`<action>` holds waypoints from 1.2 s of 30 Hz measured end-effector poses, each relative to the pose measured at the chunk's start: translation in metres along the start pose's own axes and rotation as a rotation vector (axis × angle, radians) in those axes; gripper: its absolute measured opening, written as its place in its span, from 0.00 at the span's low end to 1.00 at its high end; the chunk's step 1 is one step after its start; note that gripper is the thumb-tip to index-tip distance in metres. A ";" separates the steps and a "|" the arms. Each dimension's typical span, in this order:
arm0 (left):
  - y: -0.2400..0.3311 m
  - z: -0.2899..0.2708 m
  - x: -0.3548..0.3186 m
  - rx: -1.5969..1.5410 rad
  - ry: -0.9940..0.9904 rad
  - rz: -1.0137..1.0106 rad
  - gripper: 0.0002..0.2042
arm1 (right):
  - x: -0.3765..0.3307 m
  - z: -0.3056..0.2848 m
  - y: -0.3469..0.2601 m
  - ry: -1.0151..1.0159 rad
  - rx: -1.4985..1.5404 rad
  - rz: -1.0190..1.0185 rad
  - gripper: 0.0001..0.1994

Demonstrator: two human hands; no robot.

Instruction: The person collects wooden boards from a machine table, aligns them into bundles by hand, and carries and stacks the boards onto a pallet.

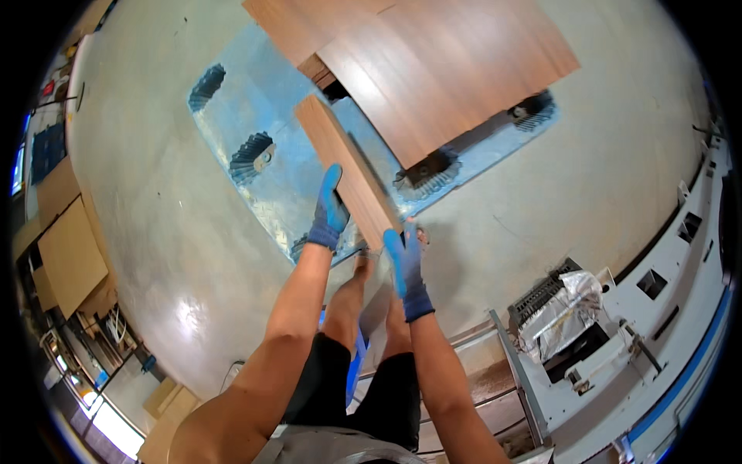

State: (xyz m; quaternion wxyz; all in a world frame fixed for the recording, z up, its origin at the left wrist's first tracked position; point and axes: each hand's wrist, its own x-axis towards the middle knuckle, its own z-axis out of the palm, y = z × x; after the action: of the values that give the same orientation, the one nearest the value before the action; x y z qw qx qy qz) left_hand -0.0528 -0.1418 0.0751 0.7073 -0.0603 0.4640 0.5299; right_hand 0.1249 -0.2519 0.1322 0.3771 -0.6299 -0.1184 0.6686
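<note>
A long, narrow wood-grain board (344, 158) lies slantwise in front of me, its far end to the upper left. It is thick, and I cannot tell whether it is one piece or several stacked strips. My left hand (331, 207), in a blue-coated work glove, grips its left long side. At the near right corner my right hand (406, 261), gloved alike, is closed on the board's end, its thumb toward the top face. Below the board is a scuffed blue pallet (297, 108) with dark ribbed recesses. Large wood-grain panels (456, 69) rest on the pallet's far right part.
To the right stands a long white machine (618, 394) with slots and a silver-wrapped part (563, 309). Cardboard sheets (73, 255) lean along the left side, near cluttered shelving. Grey floor (170, 193) surrounds the pallet, and my legs are close to its near edge.
</note>
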 end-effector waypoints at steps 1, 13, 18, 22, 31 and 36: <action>0.002 -0.010 0.027 -0.021 -0.006 -0.008 0.25 | 0.026 0.007 0.002 -0.020 0.025 0.035 0.44; -0.038 -0.027 0.173 0.248 -0.064 0.092 0.27 | 0.218 -0.048 0.091 -0.049 0.168 -0.108 0.24; -0.024 -0.048 0.198 0.434 -0.044 0.080 0.37 | 0.233 -0.041 0.099 -0.018 0.236 -0.081 0.19; -0.023 -0.046 0.206 0.457 -0.089 0.071 0.42 | 0.238 -0.033 0.095 -0.074 0.247 -0.100 0.25; -0.022 -0.044 0.222 0.556 0.051 0.054 0.36 | 0.234 -0.013 0.077 -0.088 0.336 -0.004 0.30; -0.013 -0.039 0.233 0.588 0.063 0.086 0.40 | 0.246 0.004 0.078 -0.074 0.413 -0.079 0.32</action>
State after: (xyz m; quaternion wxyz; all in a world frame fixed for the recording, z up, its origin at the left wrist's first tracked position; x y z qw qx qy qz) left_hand -0.0642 -0.0084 -0.1200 0.6566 0.1502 0.6214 0.4001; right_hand 0.1125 -0.1433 -0.1013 0.5194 -0.5093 -0.0172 0.6860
